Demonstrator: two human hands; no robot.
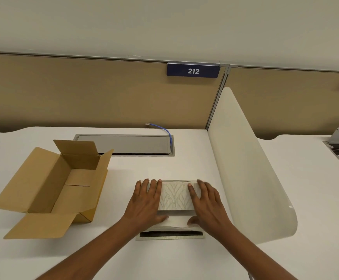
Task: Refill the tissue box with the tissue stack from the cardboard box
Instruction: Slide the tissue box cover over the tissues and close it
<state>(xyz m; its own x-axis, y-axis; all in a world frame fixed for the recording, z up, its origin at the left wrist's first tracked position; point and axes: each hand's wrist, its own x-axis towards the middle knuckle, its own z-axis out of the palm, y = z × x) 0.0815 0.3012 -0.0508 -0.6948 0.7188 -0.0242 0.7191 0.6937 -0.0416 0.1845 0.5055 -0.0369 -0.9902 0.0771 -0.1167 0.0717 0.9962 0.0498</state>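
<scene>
The tissue box, pale with a leaf pattern, lies on the white desk in front of me. My left hand presses on its left end and my right hand on its right end, fingers spread over the top. Both thumbs rest on the white tissue stack, which shows at the box's near side. A flat panel with a dark strip lies just in front of the stack. The brown cardboard box stands open to the left with nothing visible inside.
A curved white divider rises close to the right of the tissue box. A grey cable hatch with a blue cable sits at the back of the desk. Tan partition panels stand behind.
</scene>
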